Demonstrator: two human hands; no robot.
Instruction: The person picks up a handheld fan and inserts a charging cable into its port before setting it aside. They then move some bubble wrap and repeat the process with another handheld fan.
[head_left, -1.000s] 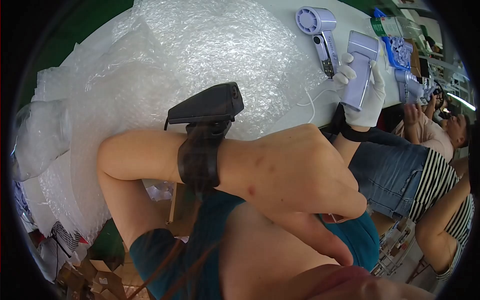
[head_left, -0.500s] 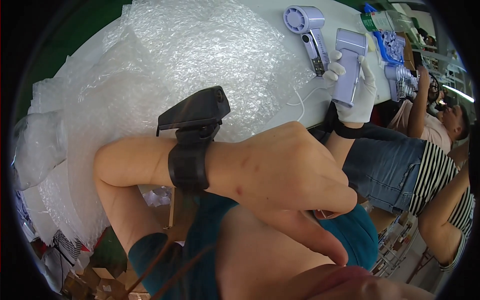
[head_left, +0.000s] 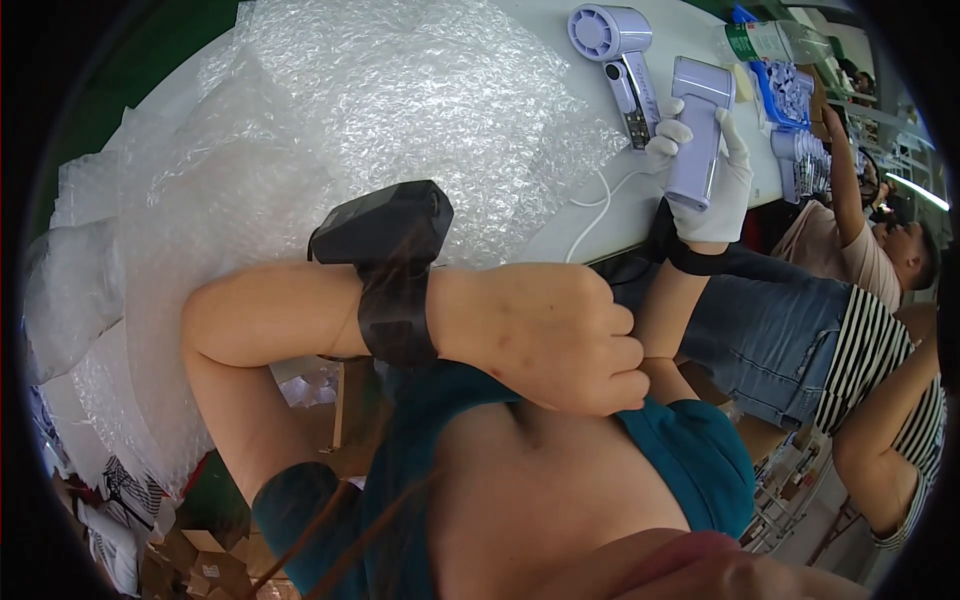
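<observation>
My right hand (head_left: 715,170), in a white glove with a black wristband, grips a pale purple handheld fan (head_left: 697,150) above the table edge. A second purple handheld fan (head_left: 620,60) lies just beyond it, its handle showing a dark panel with electronic parts. My left hand (head_left: 560,340) is bare and curled into a fist in front of my chest, near the teal shirt collar. Its palm is turned away, so anything inside the fingers is hidden. A black device (head_left: 385,225) is strapped to the left wrist.
Bubble wrap (head_left: 400,100) covers much of the white table (head_left: 545,245). A white cable (head_left: 603,205) runs over its edge. At the far right are a plastic bottle (head_left: 770,42), a blue tray (head_left: 785,95) of small parts and more purple parts (head_left: 800,160). Other people (head_left: 845,225) are nearby.
My left hand has dropped away from my mouth, back to the left, and its extended fingers have curled into a fist. The right hand keeps the fan in nearly the same place.
</observation>
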